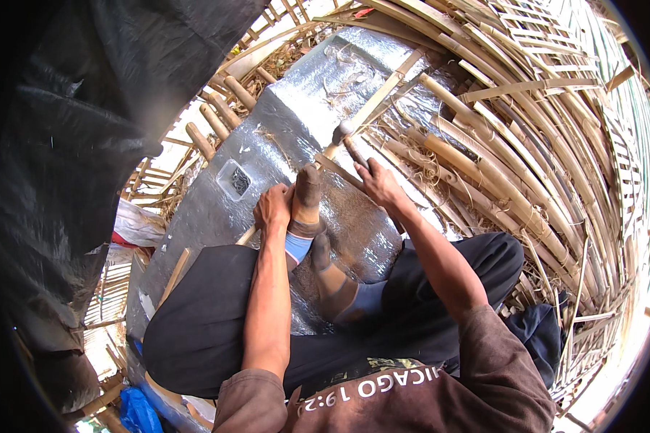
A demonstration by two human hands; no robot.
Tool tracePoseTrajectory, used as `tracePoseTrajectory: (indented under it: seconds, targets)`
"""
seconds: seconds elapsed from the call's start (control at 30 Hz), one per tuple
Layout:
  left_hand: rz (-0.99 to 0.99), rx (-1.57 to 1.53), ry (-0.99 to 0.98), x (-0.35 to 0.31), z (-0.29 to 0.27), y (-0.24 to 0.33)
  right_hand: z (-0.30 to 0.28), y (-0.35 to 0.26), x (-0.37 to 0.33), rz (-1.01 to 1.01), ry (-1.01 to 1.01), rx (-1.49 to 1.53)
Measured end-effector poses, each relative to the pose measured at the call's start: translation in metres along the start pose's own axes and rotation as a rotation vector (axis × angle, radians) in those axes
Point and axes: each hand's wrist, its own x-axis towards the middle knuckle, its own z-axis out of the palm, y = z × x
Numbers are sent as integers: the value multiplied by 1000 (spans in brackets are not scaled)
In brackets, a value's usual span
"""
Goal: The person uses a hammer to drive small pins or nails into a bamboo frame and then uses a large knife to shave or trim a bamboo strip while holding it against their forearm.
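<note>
My left hand [273, 206] is closed round a long pale bamboo strip [374, 102], beside my socked foot [308, 193]. The strip slants from below that hand up to the far right. My right hand [380, 183] grips the dark handle of a hammer [342, 132], whose rounded grey head is over the strip. A flat dark bar [339, 172] slants under the strip's near part and past my right hand; whether the hand touches it cannot be told. My other socked foot [334, 286] rests below.
Silvery sheeting [267, 130] covers the work surface, with a small clear square container [234, 180] on it. Bamboo poles and strips [513, 180] lie piled on the right. Several round wooden stubs [201, 141] stick out at the left edge. A black tarp [72, 144] hangs at far left.
</note>
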Motion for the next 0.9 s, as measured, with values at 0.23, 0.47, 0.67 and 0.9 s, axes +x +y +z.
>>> tracePoseTrajectory:
  seconds: [0.23,0.47,0.67,0.9]
  targets:
    - [-44,-21,-63,3,-2,-4,-46,-37,-19,-92,133,49]
    - [3,-26,-7,5,3,-3,-1,3,1,-228,167,-318]
    - [18,-140,152,2,-7,1,-16,-8,8,-257,256,-250]
    - [117,-188,81,32,-24,12,-57,-10,-24,-100,229,-14]
